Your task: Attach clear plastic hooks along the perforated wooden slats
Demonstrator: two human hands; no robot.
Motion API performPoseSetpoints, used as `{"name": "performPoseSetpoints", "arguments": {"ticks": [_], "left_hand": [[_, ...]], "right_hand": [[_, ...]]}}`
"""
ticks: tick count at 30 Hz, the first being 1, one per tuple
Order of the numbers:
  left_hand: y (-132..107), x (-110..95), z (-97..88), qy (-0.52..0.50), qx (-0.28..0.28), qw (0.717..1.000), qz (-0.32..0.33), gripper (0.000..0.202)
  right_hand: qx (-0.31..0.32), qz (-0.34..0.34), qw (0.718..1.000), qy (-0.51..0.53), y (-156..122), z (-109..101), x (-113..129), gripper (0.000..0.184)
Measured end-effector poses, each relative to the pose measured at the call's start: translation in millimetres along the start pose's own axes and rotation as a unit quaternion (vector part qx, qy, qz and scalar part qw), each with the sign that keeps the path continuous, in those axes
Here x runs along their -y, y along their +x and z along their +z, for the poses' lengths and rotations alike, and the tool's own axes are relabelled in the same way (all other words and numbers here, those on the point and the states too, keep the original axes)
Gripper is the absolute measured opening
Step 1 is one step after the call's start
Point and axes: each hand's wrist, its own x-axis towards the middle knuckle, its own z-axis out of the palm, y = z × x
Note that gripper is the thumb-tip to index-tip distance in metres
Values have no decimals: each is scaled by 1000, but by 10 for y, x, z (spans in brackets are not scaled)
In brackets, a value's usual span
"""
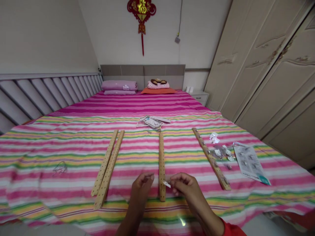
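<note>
1. The right hand (184, 184) has its grip clamped on a small white piece (167, 184), by the middle wooden strip (161, 157).
2. The left hand (142, 185) curls beside that strip; whether its grip holds anything, I cannot tell.
3. A loose pinch could drop the piece onto the striped sheet (137, 160).

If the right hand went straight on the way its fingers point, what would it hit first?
Most likely the middle wooden strip; the small pale piece in the right hand overlaps its edge in view. Depth is unclear: the hand may sit above and pass over.
</note>
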Motion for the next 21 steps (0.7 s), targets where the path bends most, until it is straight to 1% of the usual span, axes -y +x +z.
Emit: {"name": "performPoseSetpoints", "arguments": {"ticks": [2, 4, 6, 8, 9, 11, 14, 16, 18, 19, 21], "left_hand": [[-33, -79, -6, -18, 35, 999, 2, 36], [-72, -109, 19, -53, 96, 994, -15, 40], [-107, -70, 69, -106, 144, 983, -30, 47], [-136, 16, 133, -153, 157, 975, -32, 56], [-149, 64, 166, -167, 156, 973, -32, 58], [-170, 142, 219, -175, 148, 973, -25, 56], [-180, 191, 248, -156, 130, 979, -3, 52], [-170, 196, 229, -110, 97, 989, 35, 45], [-154, 199, 194, -50, 60, 994, 71, 33], [-148, 203, 175, -28, 51, 995, 76, 27], [-143, 211, 142, -9, 50, 997, 64, 24]], "right_hand": [[4, 11, 1000, 11, -3, -5, 29, 31], [15, 10, 1000, 10, -4, -3, 52, 31], [17, 8, 1000, 10, -3, 7, 63, 31], [14, 8, 1000, 13, 0, 21, 59, 31], [15, 9, 1000, 15, 0, 28, 53, 31], [23, 8, 999, 21, -3, 41, 35, 30], [38, 9, 999, 29, -15, 51, 9, 30], [41, 15, 999, 32, -19, 53, 0, 30], [39, 26, 998, 33, -17, 55, -1, 31], [39, 33, 998, 33, -15, 56, 1, 32], [42, 47, 997, 37, -11, 60, 12, 32]]}}
